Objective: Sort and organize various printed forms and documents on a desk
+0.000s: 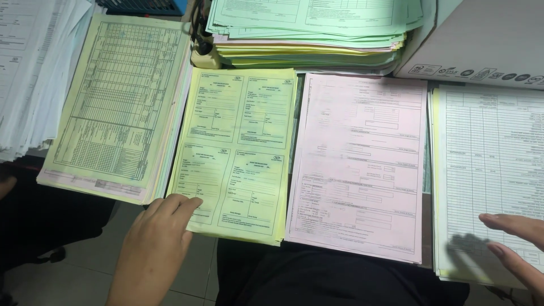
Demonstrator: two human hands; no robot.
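Far left I see a slanting heap of white sheets (pixel 31 68), and against it a pale yellow ruled stack (pixel 116 107), tilted, its near corner hanging over the dark lap below.

My left hand (pixel 156 243) comes up from the bottom edge, fingers loosely together and flat, the tips resting on the near left corner of the yellow form stack (pixel 235 153). It pinches nothing; it only lies on the paper. That stack is bright yellow, its top sheet printed as four boxed panels, two over two, and it lies square between the ruled stack and the pink one. Its near edge juts out past the support, over my lap.

Just beside it lies the pink form stack (pixel 360 167), edges nearly touching the yellow, its near edge also overhanging. Behind both rises a thick pile of green and yellow sheets (pixel 311 34), closing off the far side.

To the right lies a white table sheet stack (pixel 487 170) with a cardboard box (pixel 487 39) behind it. My right hand (pixel 518 243) enters from the right edge, fingers spread open and straight, empty, just above that white stack's near part, throwing a shadow on it.

Free room lies only toward me.
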